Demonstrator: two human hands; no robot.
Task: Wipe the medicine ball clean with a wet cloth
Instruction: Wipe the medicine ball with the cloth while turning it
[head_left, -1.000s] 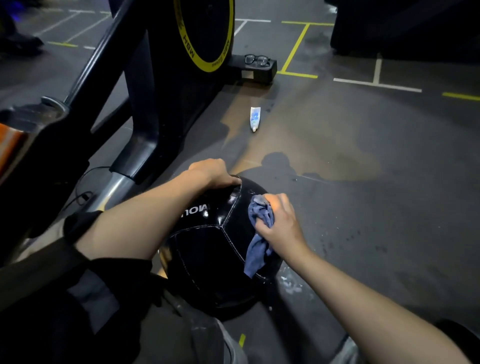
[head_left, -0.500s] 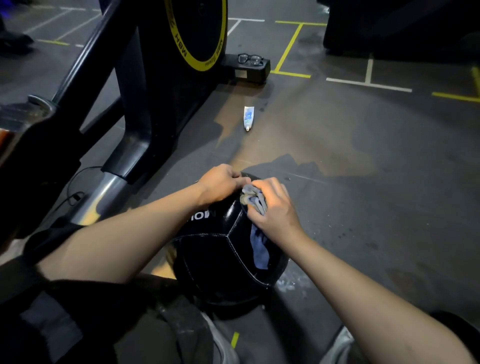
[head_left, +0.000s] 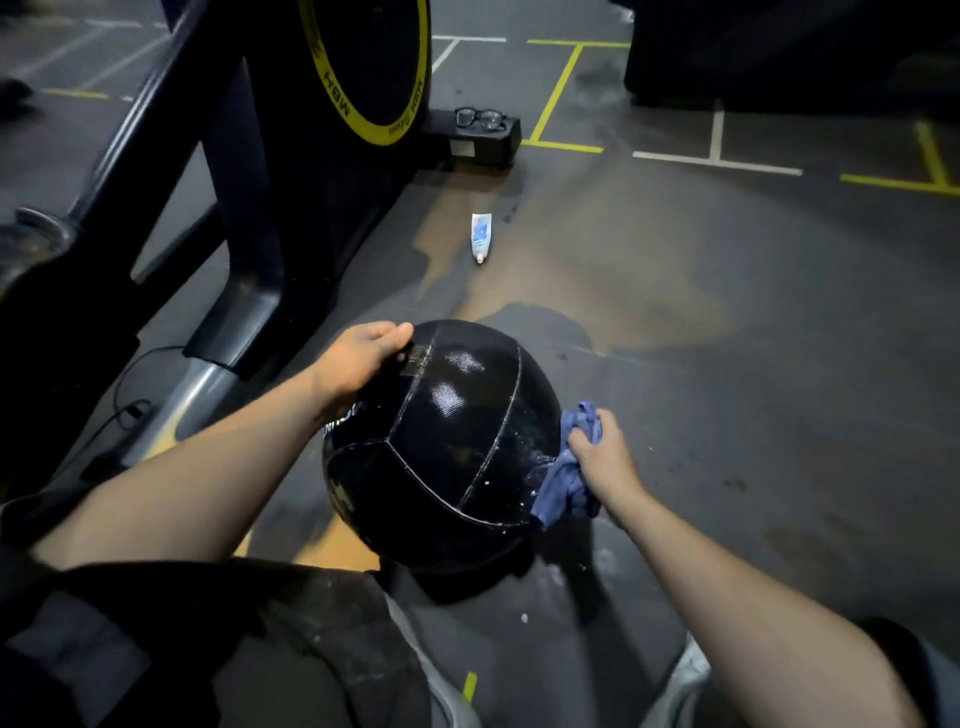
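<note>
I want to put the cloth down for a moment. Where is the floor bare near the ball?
Bare floor lies right of the medicine ball, beyond the right hand with the cloth. Left is crowded by the exercise machine; ahead lies a tube.

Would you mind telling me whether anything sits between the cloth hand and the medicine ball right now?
Nothing visible does. The right hand grips the blue cloth right against the medicine ball on its right side, and the left hand holds the ball's upper left.

"MBH" — yellow wheel rim (head_left: 347, 111).
</note>
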